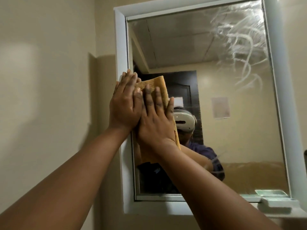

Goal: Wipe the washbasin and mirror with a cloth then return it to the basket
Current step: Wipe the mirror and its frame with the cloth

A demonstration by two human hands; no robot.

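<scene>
Yellow-orange cloth (pixel 162 90) lies flat against the mirror (pixel 207 113), at the glass's left side just inside the white frame (pixel 120 47), about mid-height. Its long axis runs near vertical, tilted slightly: the upper end points up and a little left, and the lower end hangs below the wrists.

Left hand (pixel 123 103): arm raised and extended up and forward, palm toward the glass, fingers straight and close together. It presses the cloth's upper left part, and its outer fingers overlap the edge of the frame. No finger curls round the fabric; the hand is flat, not grasping.

Right hand (pixel 155 118): arm likewise raised, palm flat on the middle of the cloth, fingers straight and slightly spread, pointing up. It lies just beside the left hand, with the two touching along their inner edges. It too presses without gripping.

Containers: a pale green soap dish (pixel 276 204) sits on the ledge at the mirror's lower right corner; its contents cannot be made out.

White curved smears (pixel 240 44) mark the glass's upper right area, well apart from the cloth.
</scene>
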